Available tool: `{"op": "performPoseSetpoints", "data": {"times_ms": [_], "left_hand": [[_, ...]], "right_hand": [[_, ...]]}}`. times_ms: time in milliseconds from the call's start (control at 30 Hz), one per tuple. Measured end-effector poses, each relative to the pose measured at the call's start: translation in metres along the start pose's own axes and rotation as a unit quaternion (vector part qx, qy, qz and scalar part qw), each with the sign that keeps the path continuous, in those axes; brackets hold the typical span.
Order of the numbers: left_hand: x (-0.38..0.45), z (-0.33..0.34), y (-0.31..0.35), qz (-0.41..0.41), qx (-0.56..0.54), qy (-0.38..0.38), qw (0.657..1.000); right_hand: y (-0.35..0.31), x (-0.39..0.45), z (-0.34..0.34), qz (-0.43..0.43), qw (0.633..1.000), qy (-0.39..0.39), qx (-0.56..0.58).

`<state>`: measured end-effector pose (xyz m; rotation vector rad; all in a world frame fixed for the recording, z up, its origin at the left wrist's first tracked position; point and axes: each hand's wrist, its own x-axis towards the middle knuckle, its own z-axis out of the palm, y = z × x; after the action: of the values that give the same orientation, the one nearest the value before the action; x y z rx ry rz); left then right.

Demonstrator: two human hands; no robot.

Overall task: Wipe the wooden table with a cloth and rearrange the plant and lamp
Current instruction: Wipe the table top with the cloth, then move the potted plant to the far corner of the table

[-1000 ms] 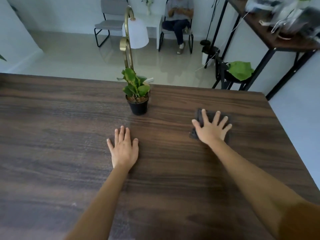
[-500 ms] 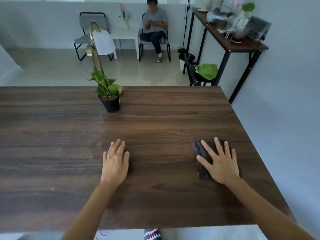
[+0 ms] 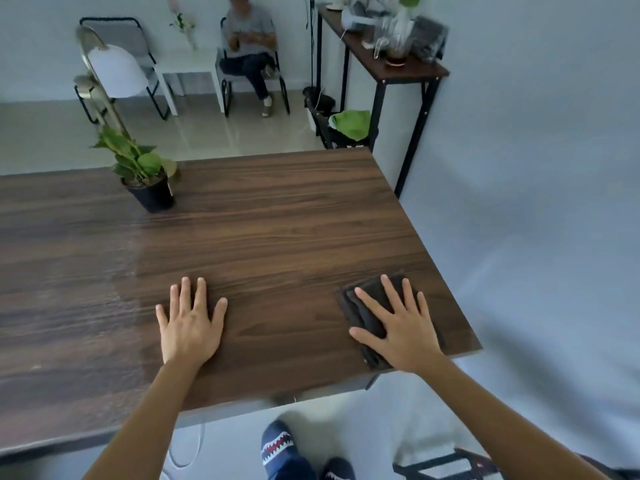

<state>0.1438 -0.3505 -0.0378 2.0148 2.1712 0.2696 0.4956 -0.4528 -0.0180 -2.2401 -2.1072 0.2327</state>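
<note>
Fingers of both hands lie spread and flat, gripping nothing. Going left to right: at about ten o'clock from the left hand (image 3: pixel 188 327), well apart from it on the far side of the wooden table (image 3: pixel 277 220), stands the plant (image 3: pixel 142 171), leafy green in a black pot, upright. Just behind the pot, a gold lamp (image 3: pixel 110 72) with a white shade rises; its base shows only as a gold sliver beside the pot. The left hand rests palm-down on bare wood near the front edge. At three o'clock from it, the right hand (image 3: pixel 401 330) presses down on the cloth (image 3: pixel 367 306), a dark folded rectangle lying flat at the table's near right corner. The cloth's long axis runs from roughly five o'clock to eleven o'clock, in line with the right fingers (image 3: pixel 389 292). The cloth already sits beneath the right hand, so any wiping stroke belongs to that hand. Unwiped-looking wood stretches toward nine o'clock, and the left hand is the nearer one to plant and lamp.
</note>
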Motion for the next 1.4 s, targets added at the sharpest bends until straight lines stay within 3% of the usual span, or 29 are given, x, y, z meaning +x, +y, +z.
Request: {"op": "performPoseSetpoints", "data": {"times_ms": [67, 200, 300, 433, 533, 633, 900, 1067, 1233, 1400], "left_hand": [[0.000, -0.001, 0.001, -0.001, 0.003, 0.002, 1.000], [0.001, -0.008, 0.004, -0.008, -0.007, -0.023, 1.000], [0.006, -0.016, 0.004, -0.010, -0.067, -0.026, 0.997], [0.052, -0.041, -0.004, -0.007, -0.175, 0.028, 0.984], [0.106, -0.067, -0.023, -0.075, -0.336, 0.046, 0.938], [0.158, -0.089, -0.053, -0.121, -0.411, 0.057, 0.902], [0.256, -0.095, -0.101, -0.115, -0.503, -0.021, 0.856], [0.258, -0.090, -0.095, -0.053, -0.561, -0.031, 0.825], [0.247, -0.082, -0.074, -0.070, -0.556, 0.017, 0.828], [0.239, -0.074, -0.011, -0.056, -0.557, 0.016, 0.829]], "right_hand": [[0.027, -0.003, -0.007, 0.047, 0.999, -0.010, 0.009], [0.029, 0.005, -0.015, 0.061, 0.997, -0.043, 0.027], [0.009, 0.019, -0.029, 0.063, 0.989, -0.026, 0.129], [-0.066, 0.078, -0.054, -0.014, 0.980, 0.021, 0.196], [-0.145, 0.138, -0.065, -0.080, 0.960, 0.028, 0.267], [-0.225, 0.202, -0.062, -0.115, 0.947, 0.006, 0.301], [-0.358, 0.321, -0.042, 0.019, 0.858, -0.096, 0.505], [-0.364, 0.348, -0.020, -0.006, 0.836, -0.109, 0.538], [-0.346, 0.344, -0.021, -0.010, 0.831, -0.072, 0.551], [-0.282, 0.341, -0.030, 0.007, 0.816, -0.050, 0.575]]}}
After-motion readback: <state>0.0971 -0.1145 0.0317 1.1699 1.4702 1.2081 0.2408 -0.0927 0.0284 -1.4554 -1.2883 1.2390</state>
